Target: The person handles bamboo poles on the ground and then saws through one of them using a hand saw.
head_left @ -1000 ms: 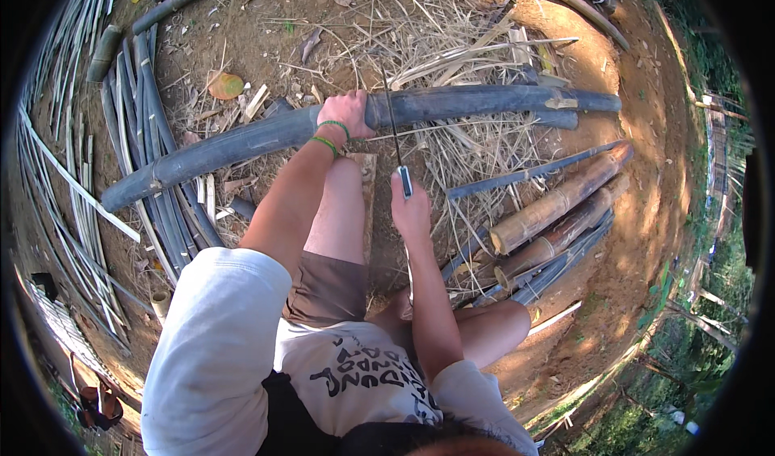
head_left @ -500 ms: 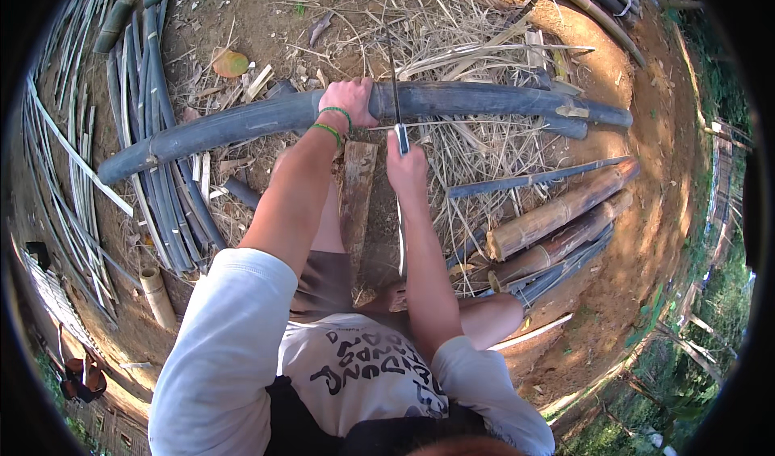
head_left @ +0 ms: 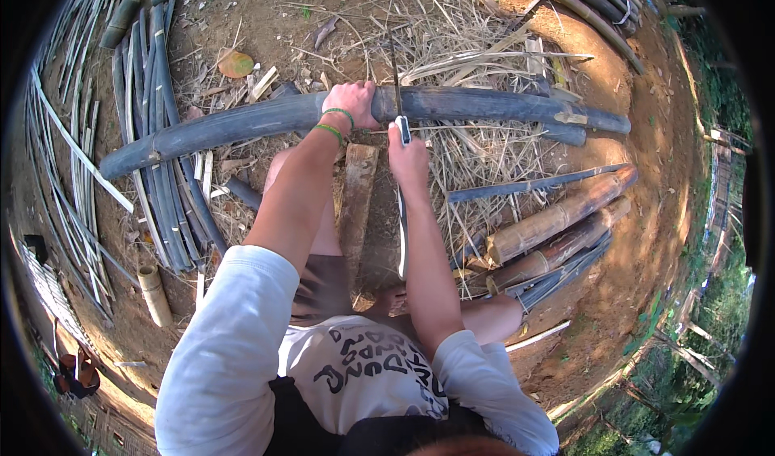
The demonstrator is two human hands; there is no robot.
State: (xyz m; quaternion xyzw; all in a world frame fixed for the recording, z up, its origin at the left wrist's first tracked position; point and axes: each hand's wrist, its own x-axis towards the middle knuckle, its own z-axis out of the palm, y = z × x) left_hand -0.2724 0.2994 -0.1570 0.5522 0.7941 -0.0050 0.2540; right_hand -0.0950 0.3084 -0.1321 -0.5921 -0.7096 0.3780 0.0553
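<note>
A long dark bamboo pole (head_left: pixel 242 121) lies crosswise in front of me. My left hand (head_left: pixel 352 105) presses on it with the fingers wrapped over its top, just left of the cut. In my right hand (head_left: pixel 409 161) is the handle of a handsaw (head_left: pixel 395 77), its thin blade pointing away from me across the pole. The blade stands at the pole's upper surface; how deep it sits I cannot tell. A curved pale strip (head_left: pixel 402 238) runs below that hand beside my forearm; whether it belongs to the saw is unclear.
Split bamboo strips (head_left: pixel 145 125) and thin slats (head_left: pixel 77 214) lie to the left, near a short upright bamboo piece (head_left: pixel 155 294). Cut bamboo lengths (head_left: pixel 557 218) rest at the right. A wooden plank (head_left: pixel 358 190) lies between my legs. Dry shavings (head_left: pixel 476 60) cover ground beyond the pole.
My right hand and the saw handle have shifted slightly forward, closer to the pole. My left hand keeps its hold on the pole, which stays in place.
</note>
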